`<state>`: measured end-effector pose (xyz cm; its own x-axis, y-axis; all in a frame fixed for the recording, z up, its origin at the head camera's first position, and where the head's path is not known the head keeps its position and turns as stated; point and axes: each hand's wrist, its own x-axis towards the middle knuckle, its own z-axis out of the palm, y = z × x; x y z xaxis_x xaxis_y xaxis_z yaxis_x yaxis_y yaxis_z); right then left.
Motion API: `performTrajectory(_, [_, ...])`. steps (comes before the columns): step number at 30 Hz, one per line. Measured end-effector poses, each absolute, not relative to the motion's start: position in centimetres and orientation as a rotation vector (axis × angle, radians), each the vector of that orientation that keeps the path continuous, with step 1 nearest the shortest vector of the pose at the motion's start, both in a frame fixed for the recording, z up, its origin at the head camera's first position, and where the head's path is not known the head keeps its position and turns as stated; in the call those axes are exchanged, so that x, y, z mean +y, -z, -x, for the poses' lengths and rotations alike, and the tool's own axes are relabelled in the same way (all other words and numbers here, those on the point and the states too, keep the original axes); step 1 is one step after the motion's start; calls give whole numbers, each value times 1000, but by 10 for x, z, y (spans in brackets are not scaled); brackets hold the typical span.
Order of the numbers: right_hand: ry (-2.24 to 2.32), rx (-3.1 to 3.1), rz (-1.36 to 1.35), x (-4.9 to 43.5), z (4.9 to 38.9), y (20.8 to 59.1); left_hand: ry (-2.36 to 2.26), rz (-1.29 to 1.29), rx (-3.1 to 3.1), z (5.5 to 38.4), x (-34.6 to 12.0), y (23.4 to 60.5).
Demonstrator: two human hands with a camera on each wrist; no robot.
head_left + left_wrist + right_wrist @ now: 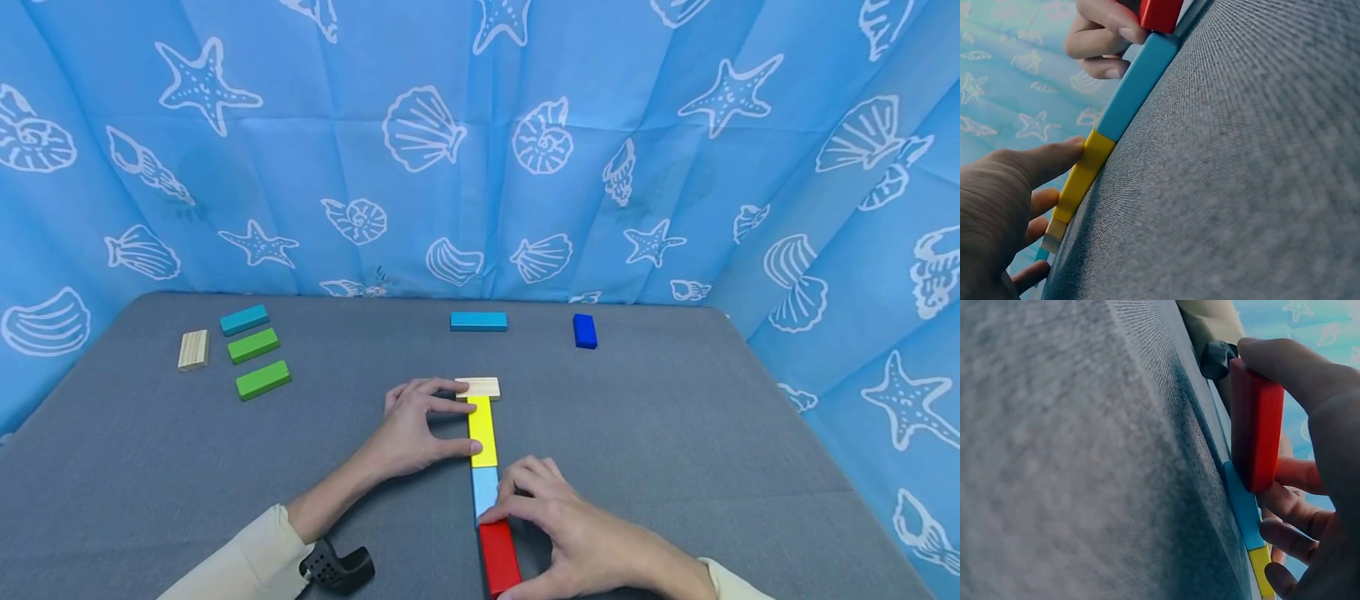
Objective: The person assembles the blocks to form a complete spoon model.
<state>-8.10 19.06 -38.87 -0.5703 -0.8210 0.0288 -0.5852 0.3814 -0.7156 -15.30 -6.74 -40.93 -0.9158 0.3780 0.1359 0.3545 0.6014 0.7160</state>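
A line of blocks runs toward me: a pale wooden block (pixel 486 387) set crosswise at the far end, then a yellow block (pixel 483 429), a light blue block (pixel 484 490) and a red block (pixel 499 557). My left hand (pixel 408 429) reaches in from the left, its thumb and extended fingers touching the yellow block's left side and the wooden block. The right hand (pixel 581 533) pinches the red block (pixel 1257 425) lengthwise between thumb and fingers. Red meets the near end of the light blue block (pixel 1138 87); whether it rests fully on the cloth I cannot tell.
At the far left lie another wooden block (pixel 193 350), a teal block (pixel 244 320) and two green blocks (pixel 253 345). Another teal block (pixel 478 322) and a dark blue block (pixel 585 331) lie near the back edge. A blue shell-patterned curtain (pixel 300 167) hangs behind the grey table (pixel 675 433).
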Motion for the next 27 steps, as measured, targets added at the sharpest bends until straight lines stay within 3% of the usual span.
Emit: performTrajectory(27, [834, 2518, 1490, 187, 79, 398, -1257, -645, 2792, 152, -67, 409])
